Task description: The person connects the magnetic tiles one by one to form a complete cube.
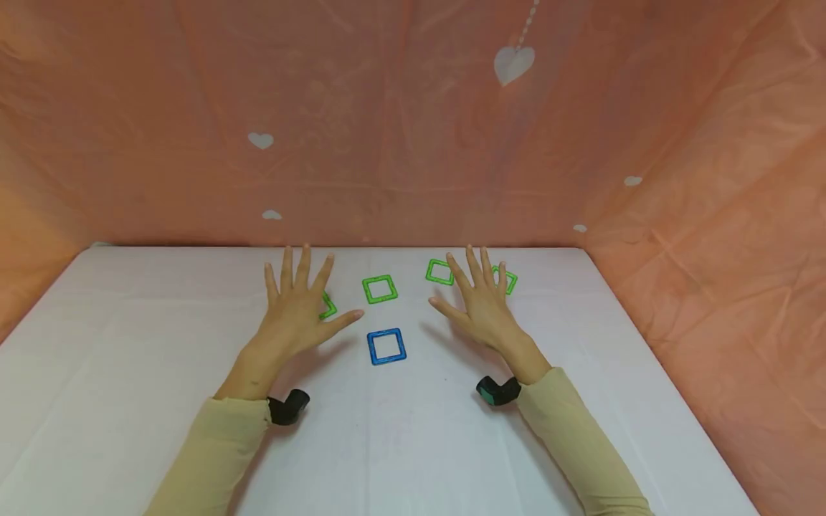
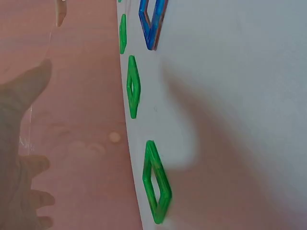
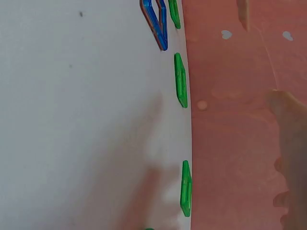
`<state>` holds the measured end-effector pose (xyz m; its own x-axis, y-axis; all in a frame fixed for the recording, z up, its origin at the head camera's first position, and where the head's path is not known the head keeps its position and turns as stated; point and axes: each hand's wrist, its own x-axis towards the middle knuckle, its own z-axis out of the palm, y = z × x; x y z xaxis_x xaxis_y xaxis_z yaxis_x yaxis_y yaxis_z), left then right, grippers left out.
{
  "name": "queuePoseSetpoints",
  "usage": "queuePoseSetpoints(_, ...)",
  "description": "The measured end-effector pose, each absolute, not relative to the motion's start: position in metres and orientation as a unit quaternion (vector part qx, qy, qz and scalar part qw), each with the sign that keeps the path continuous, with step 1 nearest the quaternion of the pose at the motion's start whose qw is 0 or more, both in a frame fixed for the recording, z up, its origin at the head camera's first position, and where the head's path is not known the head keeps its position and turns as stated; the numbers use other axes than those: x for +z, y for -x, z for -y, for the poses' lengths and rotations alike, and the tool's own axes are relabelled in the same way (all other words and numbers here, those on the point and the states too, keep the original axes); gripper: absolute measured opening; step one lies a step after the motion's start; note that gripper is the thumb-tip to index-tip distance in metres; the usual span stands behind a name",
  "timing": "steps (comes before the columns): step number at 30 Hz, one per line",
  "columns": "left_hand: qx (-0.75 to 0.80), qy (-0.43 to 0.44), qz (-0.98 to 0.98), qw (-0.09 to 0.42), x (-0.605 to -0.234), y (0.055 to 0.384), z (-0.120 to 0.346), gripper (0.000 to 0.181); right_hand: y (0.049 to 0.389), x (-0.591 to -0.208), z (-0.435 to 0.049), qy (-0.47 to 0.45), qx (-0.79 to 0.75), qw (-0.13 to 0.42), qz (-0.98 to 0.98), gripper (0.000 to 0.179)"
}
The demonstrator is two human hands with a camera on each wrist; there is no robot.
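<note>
Both hands are held above the white table with fingers spread and nothing in them. My left hand (image 1: 292, 315) partly covers a green square frame tile (image 1: 330, 304). To its right lies another green tile (image 1: 382, 299), with a blue square frame tile (image 1: 371, 349) nearer to me, between the hands. My right hand (image 1: 485, 312) overlaps the edge of a green tile (image 1: 439, 281) and part of a further green tile (image 1: 513, 284). In the left wrist view, a thumb (image 2: 29, 88) shows beside the row of tiles, apart from them; the right wrist view looks similar.
The tiles lie flat on a white-covered table (image 1: 387, 444). Behind it and at the sides hangs a pinkish-orange cloth (image 1: 387, 143) with pale hearts. A black wrist camera (image 1: 289, 408) is on the left wrist, another (image 1: 498, 392) on the right.
</note>
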<state>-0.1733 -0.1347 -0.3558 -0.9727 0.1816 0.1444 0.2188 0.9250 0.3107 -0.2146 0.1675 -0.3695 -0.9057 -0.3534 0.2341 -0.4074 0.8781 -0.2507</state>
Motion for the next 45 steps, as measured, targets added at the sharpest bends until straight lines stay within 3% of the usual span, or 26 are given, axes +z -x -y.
queuePoseSetpoints(12, -0.177, 0.093, 0.979, 0.038, -0.368, 0.167, 0.149, 0.085, 0.207, -0.380, -0.158, -0.265, 0.211, 0.087, 0.937, 0.068)
queuePoseSetpoints(21, -0.185, 0.092, 0.977, 0.048, -0.372, 0.165, 0.158, 0.072, 0.198, -0.380, -0.147, -0.279, 0.277, 0.030, 0.919, 0.060)
queuePoseSetpoints(45, -0.225, 0.113, 0.967, 0.026, -0.383, 0.165, 0.172, 0.059, 0.187, -0.383, -0.120, -0.366, 0.291, -0.047, 0.883, 0.065)
